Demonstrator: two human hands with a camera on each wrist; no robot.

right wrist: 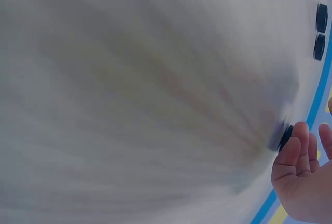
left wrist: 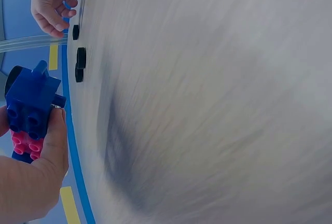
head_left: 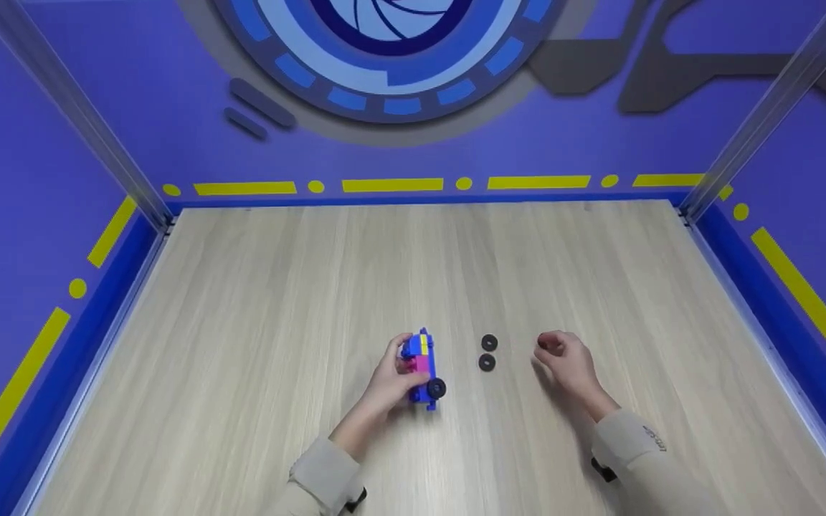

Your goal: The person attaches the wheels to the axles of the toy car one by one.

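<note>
By the left hand, a blue-and-pink toy vehicle is gripped, about midway between the left and right edges of the bench; one fitted wheel is seen. Rightward, two loose wheels are laid. Nearer the right edge, a third loose wheel is met by the right hand's bent fingers; whether it is pinched cannot be told. Wheel-fitting is apparently under way; a firm pinch, then lifting toward the vehicle's side, seems called for.
</note>
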